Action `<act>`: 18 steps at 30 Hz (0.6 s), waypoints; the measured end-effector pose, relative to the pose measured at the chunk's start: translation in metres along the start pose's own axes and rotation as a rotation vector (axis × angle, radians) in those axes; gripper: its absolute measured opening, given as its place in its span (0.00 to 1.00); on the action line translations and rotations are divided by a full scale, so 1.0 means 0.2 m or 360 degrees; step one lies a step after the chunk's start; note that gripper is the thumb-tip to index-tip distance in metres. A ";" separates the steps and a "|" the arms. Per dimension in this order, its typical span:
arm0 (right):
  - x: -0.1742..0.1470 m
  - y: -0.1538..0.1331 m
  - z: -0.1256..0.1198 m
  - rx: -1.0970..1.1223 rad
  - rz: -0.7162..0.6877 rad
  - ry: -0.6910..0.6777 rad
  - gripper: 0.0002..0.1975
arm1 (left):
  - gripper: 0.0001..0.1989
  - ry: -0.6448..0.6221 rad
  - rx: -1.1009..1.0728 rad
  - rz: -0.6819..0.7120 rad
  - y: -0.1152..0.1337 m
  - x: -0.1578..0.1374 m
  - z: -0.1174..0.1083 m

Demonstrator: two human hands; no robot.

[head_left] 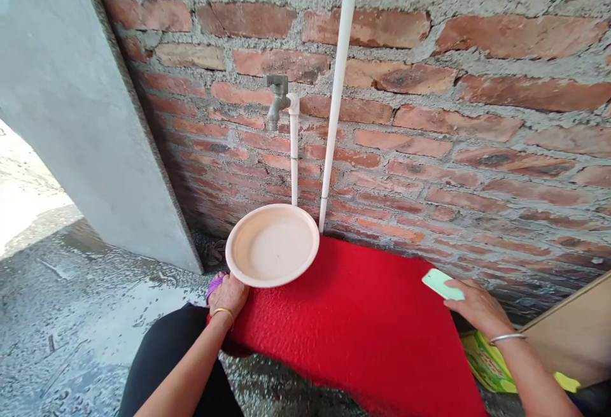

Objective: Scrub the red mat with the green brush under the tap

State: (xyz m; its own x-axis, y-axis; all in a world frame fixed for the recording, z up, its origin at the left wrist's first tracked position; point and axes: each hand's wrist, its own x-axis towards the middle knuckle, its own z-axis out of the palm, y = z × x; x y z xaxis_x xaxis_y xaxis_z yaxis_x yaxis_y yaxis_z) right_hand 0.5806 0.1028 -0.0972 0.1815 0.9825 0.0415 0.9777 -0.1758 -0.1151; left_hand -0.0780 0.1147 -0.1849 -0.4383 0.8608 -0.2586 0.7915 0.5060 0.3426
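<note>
1. Brick wall (477,108) behind; wet grey floor (133,321) to the left. Working spot is low, close against the wall.
2. Pale green bar (440,283), soap-like by its look: at the far right corner of the red cloth (353,315). Resting on it or just above, cannot tell.
3. Right hand (480,305) pinched round the bar's near end, thumb against fingers.
4. Step in hand, my reading: handling the bar at the cloth's right end, the left hand steadying the other.
5. Next move, as judged: calls for a secure pinch, since the bar could slip if wet, and some hold on the cloth so it does not shift.
6. Cloth spread broad and fairly flat, its left part looking damp. Support underneath mostly hidden.
7. Left hand (230,297) at the cloth's left end, just beside the basin; fingers partly hidden, so whether it grips, cannot tell. Hands well apart.
8. Cream basin (274,245) upright at the cloth's left end, below the tap (277,100). A bump from the left hand could tip it.
9. Farther out: yellow-green packet (489,360) by the right forearm; grey slab (90,105) leaning at left.
</note>
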 end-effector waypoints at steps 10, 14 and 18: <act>-0.02 -1.38 0.06 0.0162 -0.0674 -0.0459 0.25 | 0.26 0.0085 0.0005 0.0047 -0.05 0.04 0.05; -0.03 -1.56 0.15 0.0188 -0.0757 -0.0485 0.25 | 0.27 0.0074 0.0010 0.0096 -0.08 0.05 0.07; 0.00 -1.43 0.16 0.0182 -0.0699 -0.0488 0.27 | 0.27 0.0072 0.0030 0.0128 -0.09 0.07 0.07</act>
State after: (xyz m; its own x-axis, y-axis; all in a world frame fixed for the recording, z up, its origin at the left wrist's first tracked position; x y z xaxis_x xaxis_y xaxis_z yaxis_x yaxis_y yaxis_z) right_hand 0.2972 0.1555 -0.0952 -0.2972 0.9378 -0.1795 0.9337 0.2460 -0.2602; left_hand -0.0925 0.1158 -0.2072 -0.3913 0.9004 -0.1900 0.8327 0.4344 0.3435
